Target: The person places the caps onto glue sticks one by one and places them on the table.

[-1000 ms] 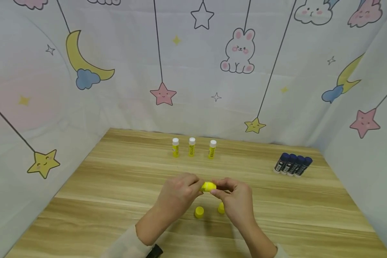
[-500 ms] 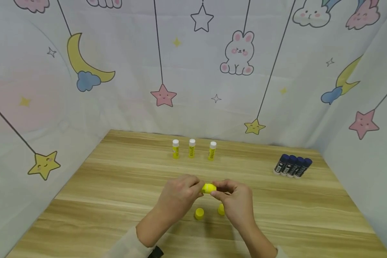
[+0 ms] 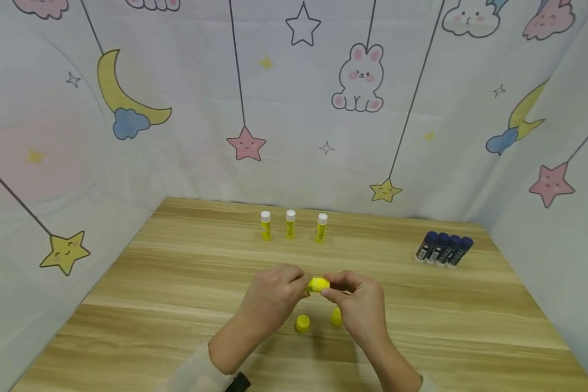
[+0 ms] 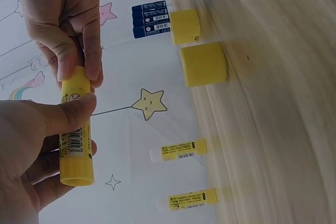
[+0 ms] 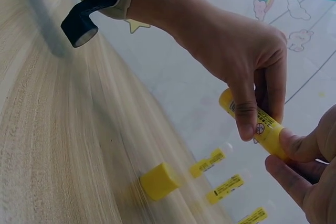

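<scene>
A yellow glue stick [image 3: 318, 285] lies level between my two hands above the table. My left hand [image 3: 274, 294] grips its labelled body, and in the left wrist view the thumb presses across the label [image 4: 73, 137]. The right hand [image 3: 360, 305] pinches the other, plain yellow end between thumb and fingers, as the right wrist view also shows. Below the hands, a short yellow cylinder like a cap [image 3: 302, 323] stands on the table. A second yellow cap-like cylinder [image 3: 336, 317] is partly hidden by the right hand.
Three yellow glue sticks with white tops stand in a row at the back, the right one [image 3: 322, 228] slightly apart. Several dark blue glue sticks [image 3: 443, 249] stand together at the back right. Patterned cloth [image 3: 294, 109] hangs behind the wooden table [image 3: 176, 272].
Both hands keep their hold on the glue stick, almost unmoved. The head view has shifted slightly; the things on the table stay in place.
</scene>
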A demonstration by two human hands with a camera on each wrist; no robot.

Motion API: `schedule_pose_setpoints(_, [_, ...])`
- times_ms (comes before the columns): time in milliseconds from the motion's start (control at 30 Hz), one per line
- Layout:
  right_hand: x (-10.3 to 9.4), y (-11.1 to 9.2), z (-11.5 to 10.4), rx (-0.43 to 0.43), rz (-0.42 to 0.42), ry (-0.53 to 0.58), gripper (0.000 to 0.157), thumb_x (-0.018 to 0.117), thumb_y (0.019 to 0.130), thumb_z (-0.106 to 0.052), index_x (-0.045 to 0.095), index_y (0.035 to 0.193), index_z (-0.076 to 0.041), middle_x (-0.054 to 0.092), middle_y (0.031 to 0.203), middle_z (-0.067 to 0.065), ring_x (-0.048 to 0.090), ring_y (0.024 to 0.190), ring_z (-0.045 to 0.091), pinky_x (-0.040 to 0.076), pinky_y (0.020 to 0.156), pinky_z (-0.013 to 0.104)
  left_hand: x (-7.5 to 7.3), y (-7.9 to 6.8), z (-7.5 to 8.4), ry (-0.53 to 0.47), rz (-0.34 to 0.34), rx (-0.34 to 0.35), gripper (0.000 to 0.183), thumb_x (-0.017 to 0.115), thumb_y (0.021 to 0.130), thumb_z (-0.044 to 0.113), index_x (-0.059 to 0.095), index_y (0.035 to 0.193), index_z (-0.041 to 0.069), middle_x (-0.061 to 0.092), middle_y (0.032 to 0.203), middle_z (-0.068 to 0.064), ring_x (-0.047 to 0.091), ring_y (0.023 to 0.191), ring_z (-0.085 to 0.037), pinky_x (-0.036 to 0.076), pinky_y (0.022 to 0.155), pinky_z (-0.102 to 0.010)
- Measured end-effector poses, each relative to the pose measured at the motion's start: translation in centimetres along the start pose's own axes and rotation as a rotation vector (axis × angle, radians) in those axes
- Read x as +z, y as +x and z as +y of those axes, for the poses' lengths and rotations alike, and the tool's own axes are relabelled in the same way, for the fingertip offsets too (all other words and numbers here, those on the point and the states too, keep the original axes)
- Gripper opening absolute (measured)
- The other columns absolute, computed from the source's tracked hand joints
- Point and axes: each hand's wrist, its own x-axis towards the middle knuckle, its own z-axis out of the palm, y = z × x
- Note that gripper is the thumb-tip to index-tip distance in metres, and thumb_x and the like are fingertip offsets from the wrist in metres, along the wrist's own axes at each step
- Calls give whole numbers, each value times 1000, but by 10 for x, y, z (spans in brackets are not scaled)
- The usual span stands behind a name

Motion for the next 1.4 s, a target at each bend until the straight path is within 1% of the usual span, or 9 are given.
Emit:
schedule_pose_setpoints(267, [-1,0,0,-5,3,-3,12,83,80,-2,79,91,-7,77,99,4,73,92,20,61,75,24,-1,2,1,-2,-8,-4,34,92,69,23,80,98,10,72,89,3,71,80,-10,59,70,-20])
schedule_pose_setpoints(500, [-4,-2,3,-30,-10,-26,15,83,81,-4,79,94,-9,76,98,3,72,95,21,61,77,25,-4,3,-2,-31,-62,8,36,92,70,22,79,102,10,73,93,3,70,85,-10,58,74,-18])
schedule_pose_setpoints(567, [-4,-2,4,-32,-16,-12,16,83,82,-4,78,95,-10,76,98,3,72,97,21,61,79,26,-4,3,-2,-37,-71,15,36,92,71,23,79,102,10,73,94,3,70,86,-10,58,75,-18])
schedule_pose_setpoints(700, [-5,-1,6,-23,-32,51,18,84,81,-4,77,97,-11,75,100,4,72,97,20,61,80,28,-4,4,-3,-48,-68,23,36,91,73,24,79,104,10,74,95,3,71,87,-10,58,76,-19])
schedule_pose_setpoints(767, [-6,1,7,-24,-38,56,19,85,81,-5,77,97,-11,75,100,3,72,96,20,61,80,28,-3,3,-3,-60,-63,21,36,91,74,24,78,105,10,74,96,3,71,87,-10,58,76,-19])
schedule_pose_setpoints(967, [-15,4,6,-47,-44,-39,18,84,83,-9,77,98,-15,75,96,1,73,96,18,61,80,27,-1,2,-4,-104,-59,10,34,89,78,26,78,107,11,74,98,3,71,87,-10,59,76,-20])
schedule_pose_setpoints(1133, [-27,6,4,-48,-40,-98,19,82,85,-9,76,102,-15,74,97,2,73,97,18,60,80,26,-1,0,-8,-150,-93,-33,34,88,80,21,77,109,10,75,102,1,72,89,-11,59,77,-22])
schedule_pose_setpoints(1267, [-39,11,2,-73,-18,-147,18,80,86,-7,76,103,-12,74,99,3,73,99,19,60,81,26,-1,-2,-13,-149,-128,-78,33,87,81,21,77,110,10,76,105,1,72,91,-11,60,78,-24])
schedule_pose_setpoints(1400, [-53,18,1,-112,1,-203,19,79,87,-5,76,105,-10,75,99,5,73,100,20,60,80,25,0,-3,-19,-132,-127,-99,27,86,83,23,77,106,11,76,99,2,72,87,-11,60,75,-25])
